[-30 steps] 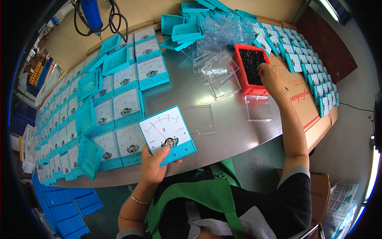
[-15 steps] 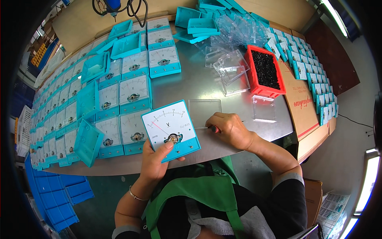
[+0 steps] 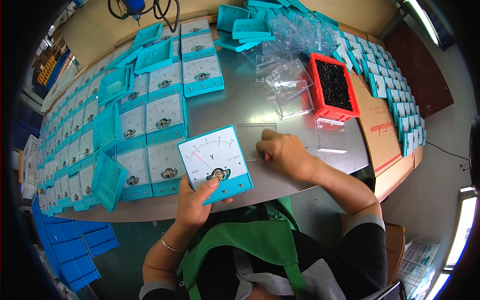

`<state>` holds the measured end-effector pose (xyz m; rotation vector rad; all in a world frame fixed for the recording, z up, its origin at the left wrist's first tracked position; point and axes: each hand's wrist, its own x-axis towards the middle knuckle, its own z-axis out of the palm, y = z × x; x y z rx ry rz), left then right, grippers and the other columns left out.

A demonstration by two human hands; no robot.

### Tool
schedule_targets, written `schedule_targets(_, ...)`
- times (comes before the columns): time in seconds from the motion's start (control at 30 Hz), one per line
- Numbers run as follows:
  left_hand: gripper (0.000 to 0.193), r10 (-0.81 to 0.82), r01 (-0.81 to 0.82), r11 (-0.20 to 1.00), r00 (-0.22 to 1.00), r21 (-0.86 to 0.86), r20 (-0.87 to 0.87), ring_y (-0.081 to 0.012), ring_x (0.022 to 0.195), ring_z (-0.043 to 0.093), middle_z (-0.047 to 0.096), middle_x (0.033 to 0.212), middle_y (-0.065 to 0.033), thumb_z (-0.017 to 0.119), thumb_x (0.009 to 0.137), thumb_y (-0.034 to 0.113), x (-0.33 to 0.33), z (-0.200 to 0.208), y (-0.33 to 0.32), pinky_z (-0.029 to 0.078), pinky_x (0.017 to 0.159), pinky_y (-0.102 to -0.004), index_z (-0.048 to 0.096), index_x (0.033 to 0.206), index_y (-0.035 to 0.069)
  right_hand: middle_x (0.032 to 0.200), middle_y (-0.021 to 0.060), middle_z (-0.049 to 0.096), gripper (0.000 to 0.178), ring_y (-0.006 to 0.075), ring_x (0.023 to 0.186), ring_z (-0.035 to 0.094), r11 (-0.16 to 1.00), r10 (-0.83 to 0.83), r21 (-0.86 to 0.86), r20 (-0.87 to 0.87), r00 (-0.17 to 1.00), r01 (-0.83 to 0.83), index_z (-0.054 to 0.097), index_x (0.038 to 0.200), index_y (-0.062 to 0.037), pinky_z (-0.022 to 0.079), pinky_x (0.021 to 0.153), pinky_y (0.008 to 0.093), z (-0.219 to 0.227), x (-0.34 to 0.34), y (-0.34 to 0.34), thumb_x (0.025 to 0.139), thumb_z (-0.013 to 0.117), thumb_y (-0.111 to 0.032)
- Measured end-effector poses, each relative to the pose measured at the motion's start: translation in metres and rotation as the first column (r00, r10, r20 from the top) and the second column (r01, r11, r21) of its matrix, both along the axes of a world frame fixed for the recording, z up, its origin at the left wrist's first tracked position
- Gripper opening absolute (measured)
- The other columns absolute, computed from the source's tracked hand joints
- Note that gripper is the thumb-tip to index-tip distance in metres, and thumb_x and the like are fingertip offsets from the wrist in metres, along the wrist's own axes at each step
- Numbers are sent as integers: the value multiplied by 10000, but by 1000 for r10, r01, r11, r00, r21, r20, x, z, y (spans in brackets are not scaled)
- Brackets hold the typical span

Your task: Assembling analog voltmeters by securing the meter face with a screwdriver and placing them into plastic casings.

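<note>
My left hand [image 3: 196,202] holds a square panel voltmeter [image 3: 215,162] with a white dial and turquoise base, tilted toward me, its thumb by the metal movement at the dial's lower edge. My right hand [image 3: 287,156] is closed just right of the meter, a little blurred. A bit of red handle [image 3: 267,157] shows at its fingers, apparently a screwdriver; most of it is hidden in the fist. Beneath and behind that hand, a clear plastic cover [image 3: 256,126] lies flat on the metal table [image 3: 235,107].
Rows of similar meters [image 3: 165,117] fill the left side, with empty turquoise cases [image 3: 109,180] on top. A red bin [image 3: 314,75] of small black parts stands at the right, beside loose clear covers [image 3: 295,95]. More meters [image 3: 400,100] stand on cardboard [image 3: 377,130] farther right.
My right hand has shifted slightly and turned, so less of the red-and-black handle shows. The left hand and its voltmeter stay nearly still.
</note>
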<state>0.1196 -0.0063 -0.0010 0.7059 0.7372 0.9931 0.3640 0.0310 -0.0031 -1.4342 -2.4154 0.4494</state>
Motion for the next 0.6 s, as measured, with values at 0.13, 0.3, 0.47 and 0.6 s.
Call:
schedule_targets(0.13,334,-1,1,1000,1000,5,-24,-262,874,649,608,1050,-146,598,860,102,6,2,-2,574,607,-385,485,1154,-9,800,88,621,204,302,732,620,890,104,-452,77,992,-58,597,746,-61,464,631,414,19,-2,48,644,719,-188)
schedule_targets(0.3,345,25,-25,1000,999,5,-41,-260,873,648,607,1049,-148,595,864,116,4,2,-3,572,603,-381,477,1163,-11,774,93,639,338,293,737,628,920,187,-373,150,971,-120,605,868,-61,461,638,403,22,-3,52,619,750,-237)
schedule_targets(0.47,343,9,-9,1000,1000,11,-15,-261,874,649,611,1049,-149,597,859,109,-2,0,-5,573,600,-384,482,1159,-12,694,66,582,385,214,630,598,992,-58,-117,-197,979,36,573,1077,-50,438,557,325,35,-7,13,747,717,-187)
schedule_targets(0.6,347,-8,8,1000,1000,8,17,-263,872,649,613,1049,-148,601,852,104,-5,-3,-5,573,600,-388,484,1159,-9,648,-40,434,155,25,522,377,949,-313,-306,-888,338,75,551,1051,-21,317,456,197,36,-36,-2,897,556,-36)
